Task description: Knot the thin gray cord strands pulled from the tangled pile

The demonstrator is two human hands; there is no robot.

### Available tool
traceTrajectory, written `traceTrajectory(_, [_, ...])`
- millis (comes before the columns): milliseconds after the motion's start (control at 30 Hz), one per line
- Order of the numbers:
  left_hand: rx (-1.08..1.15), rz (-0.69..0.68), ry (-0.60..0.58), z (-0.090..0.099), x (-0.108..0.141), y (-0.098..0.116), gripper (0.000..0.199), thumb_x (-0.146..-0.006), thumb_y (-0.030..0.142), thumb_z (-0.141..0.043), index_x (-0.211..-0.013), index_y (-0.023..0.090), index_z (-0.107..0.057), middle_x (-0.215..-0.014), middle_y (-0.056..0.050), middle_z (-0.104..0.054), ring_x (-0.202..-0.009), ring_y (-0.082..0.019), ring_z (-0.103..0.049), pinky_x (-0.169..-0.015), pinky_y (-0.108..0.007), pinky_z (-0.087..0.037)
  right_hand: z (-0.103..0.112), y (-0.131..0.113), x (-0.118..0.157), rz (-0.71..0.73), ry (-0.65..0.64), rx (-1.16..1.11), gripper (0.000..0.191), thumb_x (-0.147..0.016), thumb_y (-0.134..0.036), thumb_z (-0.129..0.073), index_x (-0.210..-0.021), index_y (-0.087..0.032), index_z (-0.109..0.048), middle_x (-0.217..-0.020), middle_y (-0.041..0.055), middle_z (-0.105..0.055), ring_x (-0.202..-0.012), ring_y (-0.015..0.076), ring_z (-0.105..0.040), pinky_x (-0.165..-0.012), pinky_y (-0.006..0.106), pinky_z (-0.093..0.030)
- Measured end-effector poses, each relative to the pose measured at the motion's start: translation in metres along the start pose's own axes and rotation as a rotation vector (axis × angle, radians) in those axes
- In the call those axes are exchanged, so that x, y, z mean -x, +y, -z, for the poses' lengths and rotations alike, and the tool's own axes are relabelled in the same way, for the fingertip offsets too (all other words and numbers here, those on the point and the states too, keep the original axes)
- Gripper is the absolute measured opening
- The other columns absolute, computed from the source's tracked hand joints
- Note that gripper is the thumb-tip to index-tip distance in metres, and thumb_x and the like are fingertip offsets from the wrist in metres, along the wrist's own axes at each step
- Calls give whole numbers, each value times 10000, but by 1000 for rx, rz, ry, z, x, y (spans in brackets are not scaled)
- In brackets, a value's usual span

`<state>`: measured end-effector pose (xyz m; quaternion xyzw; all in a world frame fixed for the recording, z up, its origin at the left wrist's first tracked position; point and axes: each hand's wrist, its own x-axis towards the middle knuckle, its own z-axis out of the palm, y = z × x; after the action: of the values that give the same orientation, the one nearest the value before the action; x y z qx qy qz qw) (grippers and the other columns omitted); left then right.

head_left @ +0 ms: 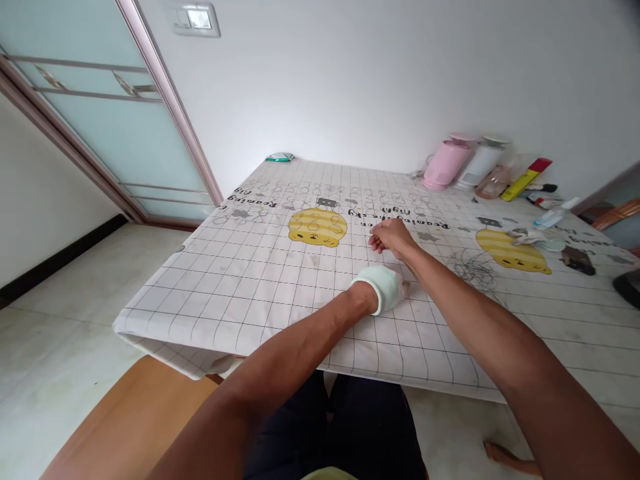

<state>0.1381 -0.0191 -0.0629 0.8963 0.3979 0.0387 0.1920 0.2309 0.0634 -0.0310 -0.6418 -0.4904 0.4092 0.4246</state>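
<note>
The left hand (387, 287) sits within a mint-green cloth cover (369, 275) near the tablecloth's (215, 287) front edge, fingers mostly hidden, so its grip cannot be told. Just beyond it, the right hand (393, 235) curls its fingers inward, any pinched item indiscernible. Gridded cloth spreads broadly leftward, while a dark thread tangle (473, 268) and pink canister (447, 165) bound the right.

We see frosted door (115, 133) at ten o'clock, wall switch (195, 19) and green packet (280, 157) at eleven; at two, pink cylinder (447, 165) beside white cylinder (481, 164); wooden seat (130, 413) at eight.
</note>
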Motion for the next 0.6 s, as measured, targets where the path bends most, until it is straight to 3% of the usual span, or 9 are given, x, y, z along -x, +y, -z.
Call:
traceTrajectory(67, [117,111,74,11,1,-8,307,-1007,330,-545,-947,186,-810,-957,-144,-781,-1009,-341,-742,-894,-426,-534,-4,-7,0,49,4,-10,107,-894,-106,-697,-815,-145,-636,-580,70,-699,-389,156,-611,-332,228,-421])
traceTrajectory(167, [341,241,312,38,10,-31,107,-913,237,-678,-887,196,-774,-886,-116,-753,-1038,-343,-723,-923,-395,-504,3,-11,9,194,30,-8,64,-897,-171,-720,-865,-148,-669,-617,48,-707,-413,142,-618,-332,212,-404])
traceTrajectory(233, [425,281,436,55,19,-47,239,-1010,327,-586,-884,206,-749,-858,-117,-722,-1034,-329,-711,-881,-364,-494,13,-11,19,287,42,12,80,-896,-221,-731,-873,-155,-691,-651,46,-717,-440,138,-628,-341,212,-416])
traceTrajectory(300, [803,395,749,70,28,-58,347,-1006,466,-634,-786,206,-703,-795,-102,-684,-961,-294,-698,-799,-317,-483,21,-8,31,345,39,32,116,-899,-272,-738,-870,-163,-710,-677,44,-721,-466,134,-630,-352,212,-426])
traceTrajectory(333, [930,391,806,75,31,-60,344,-997,501,-651,-817,211,-702,-809,-88,-684,-930,-267,-691,-768,-299,-478,23,-7,37,366,35,38,133,-902,-296,-739,-873,-168,-718,-682,39,-716,-477,132,-627,-359,212,-430])
traceTrajectory(400, [1114,351,814,81,35,-59,324,-974,525,-683,-899,211,-714,-852,-70,-693,-847,-217,-676,-706,-275,-469,24,-5,49,388,27,34,159,-907,-335,-738,-893,-177,-732,-672,20,-687,-485,125,-607,-367,211,-430])
traceTrajectory(467, [1226,303,737,82,36,-53,305,-968,507,-690,-990,205,-728,-896,-63,-710,-772,-180,-664,-660,-263,-468,21,-3,60,392,20,27,189,-911,-373,-733,-929,-186,-747,-648,-4,-643,-480,116,-570,-372,210,-423])
traceTrajectory(600, [1322,276,689,78,34,-46,271,-985,444,-661,-1002,184,-733,-850,-53,-723,-673,-140,-642,-602,-246,-475,13,2,76,397,23,6,258,-916,-445,-726,-987,-199,-762,-619,-35,-564,-465,112,-515,-379,221,-415])
